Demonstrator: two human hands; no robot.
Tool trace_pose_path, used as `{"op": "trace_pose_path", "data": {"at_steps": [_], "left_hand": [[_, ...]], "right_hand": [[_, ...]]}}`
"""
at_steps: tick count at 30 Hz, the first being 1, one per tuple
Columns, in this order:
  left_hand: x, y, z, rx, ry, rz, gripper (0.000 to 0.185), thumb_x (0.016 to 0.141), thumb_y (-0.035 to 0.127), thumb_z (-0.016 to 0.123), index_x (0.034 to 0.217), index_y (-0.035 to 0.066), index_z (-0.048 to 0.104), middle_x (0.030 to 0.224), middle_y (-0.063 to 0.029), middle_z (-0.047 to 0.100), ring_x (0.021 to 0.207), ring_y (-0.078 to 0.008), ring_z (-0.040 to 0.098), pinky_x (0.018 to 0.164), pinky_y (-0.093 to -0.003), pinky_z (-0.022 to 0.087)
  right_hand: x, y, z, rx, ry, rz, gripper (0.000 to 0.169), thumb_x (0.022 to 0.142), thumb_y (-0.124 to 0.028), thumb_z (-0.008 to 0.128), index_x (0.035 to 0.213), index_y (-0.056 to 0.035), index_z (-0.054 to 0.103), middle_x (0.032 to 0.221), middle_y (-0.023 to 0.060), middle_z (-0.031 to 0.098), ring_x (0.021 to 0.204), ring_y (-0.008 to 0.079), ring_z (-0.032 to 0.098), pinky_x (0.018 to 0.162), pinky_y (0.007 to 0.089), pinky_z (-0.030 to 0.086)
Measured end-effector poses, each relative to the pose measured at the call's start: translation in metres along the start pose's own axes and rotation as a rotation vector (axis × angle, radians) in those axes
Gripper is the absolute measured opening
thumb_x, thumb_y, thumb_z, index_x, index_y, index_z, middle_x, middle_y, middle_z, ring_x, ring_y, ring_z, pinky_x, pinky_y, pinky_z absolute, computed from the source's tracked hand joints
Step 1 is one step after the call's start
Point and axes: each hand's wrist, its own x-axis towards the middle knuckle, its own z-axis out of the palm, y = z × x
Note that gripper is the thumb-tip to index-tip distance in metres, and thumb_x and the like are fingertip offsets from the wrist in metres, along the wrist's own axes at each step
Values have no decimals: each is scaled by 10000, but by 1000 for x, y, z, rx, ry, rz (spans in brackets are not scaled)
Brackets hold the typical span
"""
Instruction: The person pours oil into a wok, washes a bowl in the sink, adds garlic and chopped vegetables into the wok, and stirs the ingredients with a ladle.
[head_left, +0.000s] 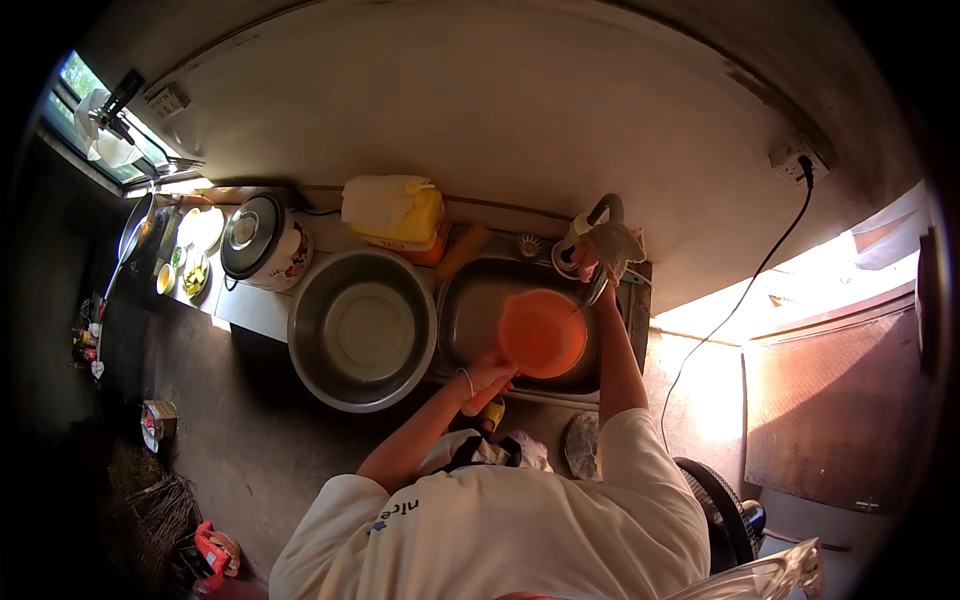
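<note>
My left hand (495, 373) grips the handle of an orange plastic dipper (543, 334), which is over the right part of the metal sink (472, 307). At the sink's back right corner, my right hand (595, 268) is at the faucet (609, 206), around which a pale cloth or bag (615, 244) hangs. The fingers of that hand are partly hidden, so its hold is unclear. A large metal basin (363, 330) stands just left of the sink.
Behind the basin stands a yellow and orange plastic jug (397, 221). Farther left are a lidded rice cooker (262, 244), several small dishes (196, 274) and a pan (136, 227). A black cord (731, 315) hangs from the wall socket (799, 163) at right, near a fan (716, 510).
</note>
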Motion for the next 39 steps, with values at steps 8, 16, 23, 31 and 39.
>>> {"op": "trace_pose_path", "data": {"at_steps": [8, 16, 23, 31, 39], "left_hand": [[-42, 12, -22, 14, -80, 86, 361, 880, 192, 569, 1206, 104, 443, 944, -53, 585, 663, -129, 571, 585, -265, 502], [-184, 28, -84, -5, 52, 196, 535, 871, 159, 565, 1325, 122, 285, 957, -71, 572, 676, -141, 569, 588, -288, 507], [-311, 9, -190, 16, 263, 228, 569, 865, 165, 578, 1339, 106, 270, 925, -74, 574, 653, -152, 581, 566, -282, 505], [-417, -9, -317, -244, 506, 300, 502, 871, 155, 582, 1311, 117, 342, 956, -70, 600, 692, -148, 590, 611, -290, 512], [-425, 21, -478, -282, 665, 409, 479, 875, 161, 580, 1286, 90, 346, 970, -94, 600, 705, -154, 593, 622, -282, 518]], "right_hand": [[-18, 49, 57, 2029, -159, -22, 262, 938, -163, 395, 1132, -8, 476, 1188, 119, 509, 1126, 227, 480, 951, 379, 399], [-103, -71, 78, 2430, 104, 395, 188, 947, -110, 412, 1057, -14, 531, 1059, 130, 594, 924, 213, 595, 794, 303, 516], [-129, -168, 104, 862, -136, 556, 232, 891, -208, 478, 929, -16, 603, 917, 179, 628, 829, 262, 617, 630, 391, 521], [-172, -191, 182, 247, -66, 317, 343, 816, -277, 545, 1085, -71, 601, 997, 214, 620, 911, 382, 589, 758, 441, 491], [-233, -243, 203, -9, 379, 958, 322, 814, -239, 572, 1091, -75, 580, 1074, 146, 569, 1069, 333, 498, 881, 465, 415]]}}
